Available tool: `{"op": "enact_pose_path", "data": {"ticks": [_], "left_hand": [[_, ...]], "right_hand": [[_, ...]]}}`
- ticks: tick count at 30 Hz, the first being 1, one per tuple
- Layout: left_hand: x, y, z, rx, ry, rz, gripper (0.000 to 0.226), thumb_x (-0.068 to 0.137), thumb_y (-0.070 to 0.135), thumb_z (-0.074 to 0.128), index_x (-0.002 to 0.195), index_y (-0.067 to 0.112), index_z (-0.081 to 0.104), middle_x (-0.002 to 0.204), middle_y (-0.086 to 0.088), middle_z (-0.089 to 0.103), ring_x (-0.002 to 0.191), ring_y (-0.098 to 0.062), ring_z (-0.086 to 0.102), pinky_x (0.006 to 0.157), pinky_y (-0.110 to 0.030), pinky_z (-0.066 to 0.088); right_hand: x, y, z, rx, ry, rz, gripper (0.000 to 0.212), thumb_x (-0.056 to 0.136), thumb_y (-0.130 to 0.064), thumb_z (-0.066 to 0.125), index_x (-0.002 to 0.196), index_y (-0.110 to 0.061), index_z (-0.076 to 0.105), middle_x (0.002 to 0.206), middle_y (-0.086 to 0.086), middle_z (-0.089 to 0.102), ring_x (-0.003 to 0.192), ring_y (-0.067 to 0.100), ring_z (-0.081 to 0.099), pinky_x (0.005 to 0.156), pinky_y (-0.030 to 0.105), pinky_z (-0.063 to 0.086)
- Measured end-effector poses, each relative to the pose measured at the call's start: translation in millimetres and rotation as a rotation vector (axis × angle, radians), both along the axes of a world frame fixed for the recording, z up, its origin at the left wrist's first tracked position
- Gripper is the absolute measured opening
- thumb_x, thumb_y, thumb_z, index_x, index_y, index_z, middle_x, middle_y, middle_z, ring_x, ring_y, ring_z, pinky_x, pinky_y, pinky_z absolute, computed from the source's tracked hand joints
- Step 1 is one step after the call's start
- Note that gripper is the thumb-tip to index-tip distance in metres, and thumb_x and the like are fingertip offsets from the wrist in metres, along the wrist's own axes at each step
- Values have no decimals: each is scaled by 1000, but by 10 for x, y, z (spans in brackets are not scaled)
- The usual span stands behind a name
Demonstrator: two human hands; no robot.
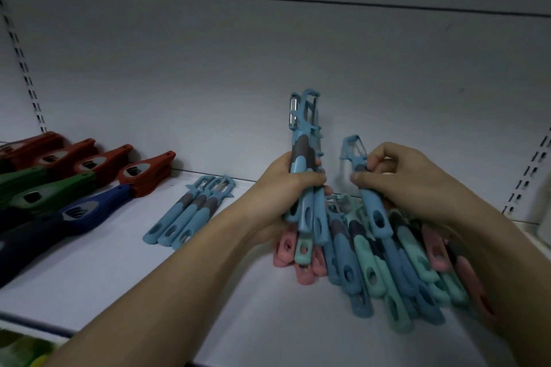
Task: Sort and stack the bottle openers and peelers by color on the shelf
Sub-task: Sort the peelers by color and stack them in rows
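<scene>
Above the mixed pile (pixel 387 262), both hands hold blue peelers: left hand (pixel 286 185), right hand (pixel 408 182).

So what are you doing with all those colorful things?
A person is sorting peelers by color on a white shelf. The left hand grips a bunch of blue peelers upright, and the right hand pinches one more blue peeler. Under the hands lies a mixed pile of blue, teal and pink ones. Three blue peelers already lie side by side, and red, green and blue openers sit stacked at the left.
</scene>
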State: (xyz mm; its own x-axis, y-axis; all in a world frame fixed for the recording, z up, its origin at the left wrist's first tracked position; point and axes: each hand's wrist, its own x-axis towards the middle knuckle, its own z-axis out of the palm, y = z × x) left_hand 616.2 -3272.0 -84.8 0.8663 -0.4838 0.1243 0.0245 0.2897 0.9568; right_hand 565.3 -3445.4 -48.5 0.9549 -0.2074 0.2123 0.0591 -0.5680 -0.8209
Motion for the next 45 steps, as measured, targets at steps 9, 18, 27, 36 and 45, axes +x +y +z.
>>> {"op": "enact_pose_path", "data": {"ticks": [9, 18, 27, 36, 45], "left_hand": [[-141, 2, 20, -103, -5, -306, 17, 97, 8, 54, 115, 8, 57, 92, -18, 68, 79, -26, 71, 75, -36, 61], [-9, 78, 12, 20, -29, -32, 69, 74, -18, 70, 130, 14, 43, 125, -19, 59, 106, -30, 66, 83, -39, 59], [-153, 724, 301, 665, -231, 213, 69, 81, -5, 65, 133, 21, 28, 116, -14, 62, 101, -25, 64, 73, -33, 59], [37, 983, -101, 1504, -303, 435, 86, 83, 47, 66, 147, 13, 19, 136, -17, 49, 125, -38, 46, 105, -47, 40], [158, 984, -219, 1612, -311, 462, 99, 82, 71, 54, 153, 14, 16, 151, -17, 39, 135, -38, 39, 112, -51, 32]], "right_hand": [[39, 261, -172, 329, -115, 39, 22, 90, -21, 70, 93, -1, 61, 59, 3, 56, 36, 9, 46, 35, 20, 39], [74, 229, -214, 97, -290, 9, 12, 92, -8, 65, 90, -19, 70, 91, -5, 69, 58, 10, 63, 53, 28, 56], [163, 266, -370, -172, -250, 129, 17, 92, -13, 61, 83, -27, 67, 84, -9, 65, 60, 11, 58, 60, 29, 49], [72, 445, -426, -288, -222, 271, 18, 92, -13, 60, 86, -28, 67, 87, -15, 67, 64, -3, 56, 60, 8, 41], [69, 442, -441, -331, -208, 303, 17, 94, -15, 59, 88, -30, 66, 95, -13, 65, 72, -8, 54, 66, 15, 37]]}}
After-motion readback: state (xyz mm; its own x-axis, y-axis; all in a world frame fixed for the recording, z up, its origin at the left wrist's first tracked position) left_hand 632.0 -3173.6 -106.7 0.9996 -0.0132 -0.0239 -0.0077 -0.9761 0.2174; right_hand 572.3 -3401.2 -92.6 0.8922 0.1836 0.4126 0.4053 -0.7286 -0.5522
